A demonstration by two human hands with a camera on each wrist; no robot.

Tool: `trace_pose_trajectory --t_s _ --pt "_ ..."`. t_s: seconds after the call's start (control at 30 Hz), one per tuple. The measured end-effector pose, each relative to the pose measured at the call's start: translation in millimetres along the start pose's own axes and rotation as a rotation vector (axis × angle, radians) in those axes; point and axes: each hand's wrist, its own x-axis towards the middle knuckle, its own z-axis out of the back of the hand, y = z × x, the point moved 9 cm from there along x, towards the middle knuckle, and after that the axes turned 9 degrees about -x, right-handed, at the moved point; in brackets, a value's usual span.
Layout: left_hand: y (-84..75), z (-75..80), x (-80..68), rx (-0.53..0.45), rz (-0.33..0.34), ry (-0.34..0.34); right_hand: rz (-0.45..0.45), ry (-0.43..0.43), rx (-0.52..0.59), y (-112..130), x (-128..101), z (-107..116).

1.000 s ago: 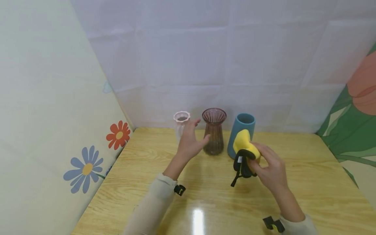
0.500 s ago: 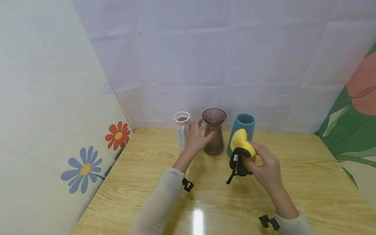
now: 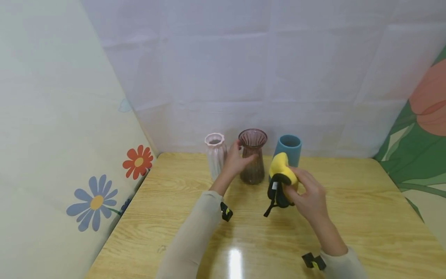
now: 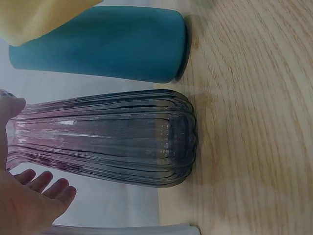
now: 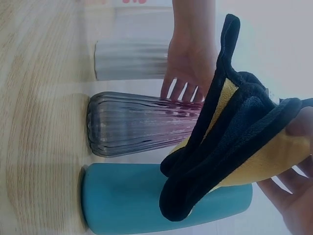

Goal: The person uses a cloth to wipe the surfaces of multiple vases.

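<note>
A ribbed, purple-tinted glass vase [image 3: 253, 166] stands upright between a white fluted vase [image 3: 215, 159] and a smooth blue vase [image 3: 292, 149]. My left hand [image 3: 235, 162] is right at the glass vase's neck, its thumb in front and its fingers spread along the left side. In the left wrist view, those fingertips [image 4: 57, 188] lie beside the glass, not curled round it. Folded in my right hand [image 3: 308, 193] is a yellow cleaning cloth [image 3: 280, 167] with black edging and a hanging loop; thumb and fingers pinch it in front of the blue vase, partly hiding it.
All three vases share a wood-grain table [image 3: 181, 201], close to the white cloth backdrop [image 3: 216, 69] behind. A flower-printed panel [image 3: 62, 147] closes off the left side, and another printed panel [image 3: 425, 139] stands at the right.
My left hand has moved right, from in front of the white vase to the glass vase's neck. The right hand has shifted slightly left with the cloth. The vases have stayed put.
</note>
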Motion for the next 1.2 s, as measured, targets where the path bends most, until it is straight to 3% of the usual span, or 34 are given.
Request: trace_pose_trajectory --t_s 0.47,0.87,1.2 --pt "3.0 -6.5 9.2 -0.082 -0.072 0.03 0.012 0.003 0.005 2.2 -0.1 -2.9" --pt "2.6 -5.4 11.2 -0.098 -0.025 0.033 0.005 0.018 0.008 2.1 1.6 -3.5" --pt "7.2 -0.2 11.8 -0.039 0.022 0.019 0.007 0.022 0.011 2.1 3.9 -5.1"
